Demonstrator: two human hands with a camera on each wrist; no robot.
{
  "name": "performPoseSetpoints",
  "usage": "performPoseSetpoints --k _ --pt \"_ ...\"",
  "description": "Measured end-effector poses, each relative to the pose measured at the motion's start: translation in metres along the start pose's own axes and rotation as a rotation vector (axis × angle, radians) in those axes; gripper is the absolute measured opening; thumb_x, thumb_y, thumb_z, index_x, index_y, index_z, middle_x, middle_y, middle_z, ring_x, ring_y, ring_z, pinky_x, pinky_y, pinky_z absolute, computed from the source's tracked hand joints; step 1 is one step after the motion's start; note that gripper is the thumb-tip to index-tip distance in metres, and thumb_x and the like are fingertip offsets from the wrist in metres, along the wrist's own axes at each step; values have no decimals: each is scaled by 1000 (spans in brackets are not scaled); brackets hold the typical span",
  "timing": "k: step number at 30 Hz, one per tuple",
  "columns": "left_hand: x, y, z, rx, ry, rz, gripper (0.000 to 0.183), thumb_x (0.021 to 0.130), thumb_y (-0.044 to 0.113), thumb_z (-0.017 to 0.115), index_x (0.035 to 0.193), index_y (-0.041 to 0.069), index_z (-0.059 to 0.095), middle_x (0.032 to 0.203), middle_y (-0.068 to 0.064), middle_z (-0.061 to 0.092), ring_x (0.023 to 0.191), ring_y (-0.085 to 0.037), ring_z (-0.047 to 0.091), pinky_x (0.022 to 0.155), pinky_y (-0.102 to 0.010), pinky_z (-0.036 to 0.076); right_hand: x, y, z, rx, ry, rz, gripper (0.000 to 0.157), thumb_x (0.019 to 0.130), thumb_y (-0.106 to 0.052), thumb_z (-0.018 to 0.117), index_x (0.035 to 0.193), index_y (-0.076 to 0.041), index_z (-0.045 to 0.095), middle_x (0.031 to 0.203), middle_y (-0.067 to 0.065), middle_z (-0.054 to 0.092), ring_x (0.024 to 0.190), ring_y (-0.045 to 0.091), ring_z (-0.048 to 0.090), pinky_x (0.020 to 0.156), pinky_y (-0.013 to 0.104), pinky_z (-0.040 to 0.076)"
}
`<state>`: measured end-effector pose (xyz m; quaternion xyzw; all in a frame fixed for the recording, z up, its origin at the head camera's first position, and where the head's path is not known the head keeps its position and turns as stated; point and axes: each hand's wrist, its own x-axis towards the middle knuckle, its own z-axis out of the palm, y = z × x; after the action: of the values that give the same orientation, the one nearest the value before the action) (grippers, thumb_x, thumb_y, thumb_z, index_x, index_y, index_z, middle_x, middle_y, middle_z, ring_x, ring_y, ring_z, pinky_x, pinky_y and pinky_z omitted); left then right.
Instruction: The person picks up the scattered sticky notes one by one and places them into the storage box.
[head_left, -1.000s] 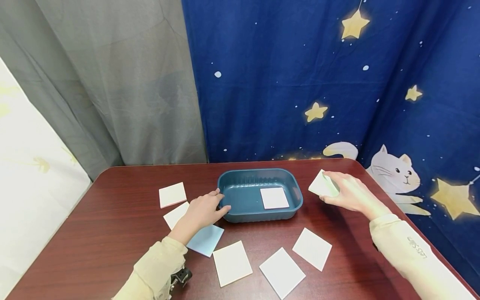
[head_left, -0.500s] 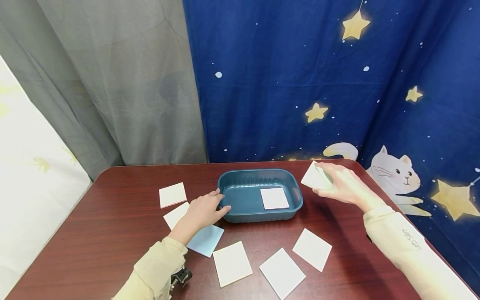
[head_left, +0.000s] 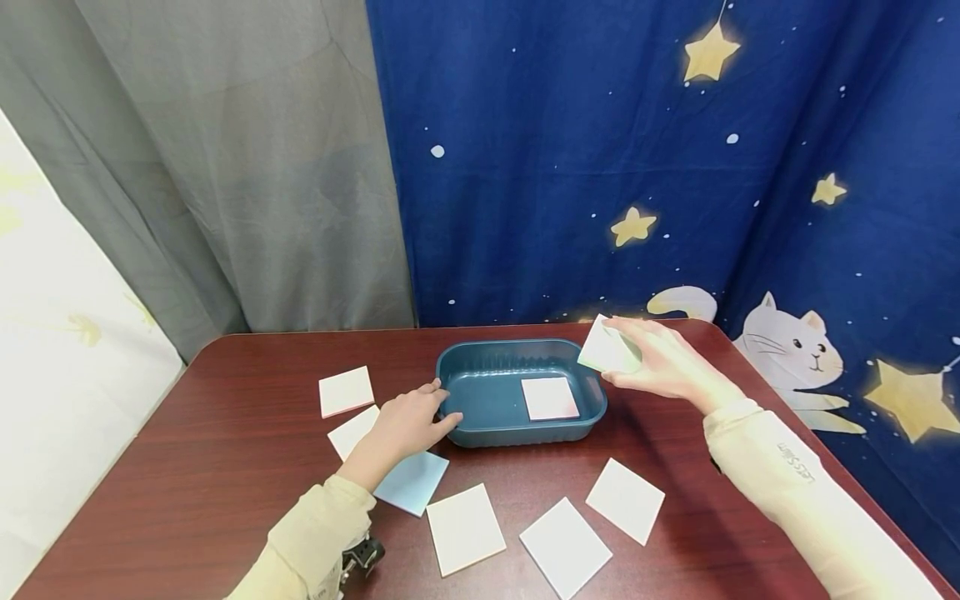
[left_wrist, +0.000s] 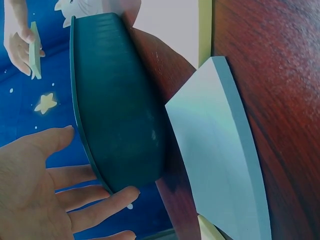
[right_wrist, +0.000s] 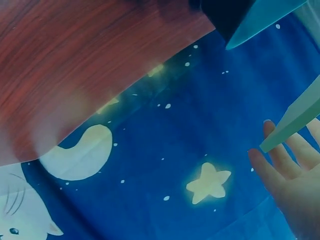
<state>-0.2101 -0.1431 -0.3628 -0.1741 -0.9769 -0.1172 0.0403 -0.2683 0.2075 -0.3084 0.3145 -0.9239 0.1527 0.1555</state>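
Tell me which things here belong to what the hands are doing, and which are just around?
Seem to belong:
green-edged square pad, pinched in the right hand
teal tub, with the left hand at its end
another square pad inside the tub
six loose square pads, probably

Just around:
gray curtain
blue starry curtain
dark red table, only the surface

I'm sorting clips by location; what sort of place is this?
Probably a curtained-off indoor corner: a reddish-brown wood-grain table stands before a gray curtain and a blue star-and-cat-print curtain.
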Motion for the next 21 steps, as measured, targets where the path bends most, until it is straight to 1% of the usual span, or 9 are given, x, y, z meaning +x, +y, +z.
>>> performPoseSetpoints --k 6,13,16,21 --pt "0 0 0 -2 -4 -5 48 84 38 56 114 1 58 125 -18 47 97 -31 56 69 -43 48 9 -7 4 39 -33 -30 75 64 -37 74 127 -8 47 120 13 51 105 28 47 83 45 37" --pt "-1 0 1 -9 -9 -9 48 84 38 56 115 1 58 125 -18 46 96 -32 56 69 -44 47 16 -14 12 50 -62 -99 75 63 -38 74 127 -10 48 122 8 50 99 23 48 76 40 39" --pt "-1 0 1 -9 -8 -8 48 84 39 55 115 1 58 125 -17 46 96 -31 56 69 -44 47 17 -16 15 67 -82 -106 74 64 -37 73 127 -10 47 124 9 49 103 24 47 79 41 39" --pt "-1 0 1 -3 1 -3 48 84 39 56 114 2 58 125 -17 47 96 -31 57 69 -44 47 19 -19 22 93 -119 -143 74 65 -35 74 129 -11 46 125 6 48 104 22 45 80 41 39"
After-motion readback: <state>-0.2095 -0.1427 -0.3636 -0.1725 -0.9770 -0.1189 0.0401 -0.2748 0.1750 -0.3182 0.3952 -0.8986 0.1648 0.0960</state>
